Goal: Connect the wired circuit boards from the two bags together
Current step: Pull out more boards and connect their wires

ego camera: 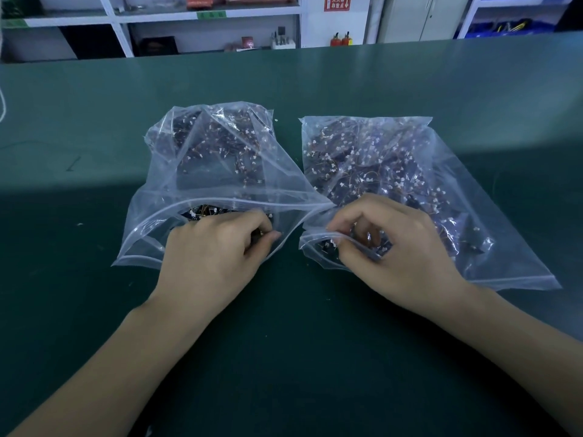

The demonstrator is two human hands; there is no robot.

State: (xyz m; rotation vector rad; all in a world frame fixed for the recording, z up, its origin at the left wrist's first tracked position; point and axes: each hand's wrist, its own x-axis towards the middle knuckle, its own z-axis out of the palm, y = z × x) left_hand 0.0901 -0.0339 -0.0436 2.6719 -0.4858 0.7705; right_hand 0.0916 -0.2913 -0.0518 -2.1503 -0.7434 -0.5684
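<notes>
Two clear zip bags lie side by side on the green table, both full of small dark circuit boards with thin wires and white connectors. My left hand (217, 250) reaches into the open mouth of the left bag (214, 159), its fingers curled round a dark board that is mostly hidden. My right hand (394, 247) is in the mouth of the right bag (410, 171), fingertips pinching at the boards just inside the plastic edge. What the right fingers grip is hard to make out.
The green table (94, 121) stretches wide on all sides of the bags. White shelving (120, 29) with boxes and tools stands beyond its far edge, and a white cord (3, 102) hangs at the far left.
</notes>
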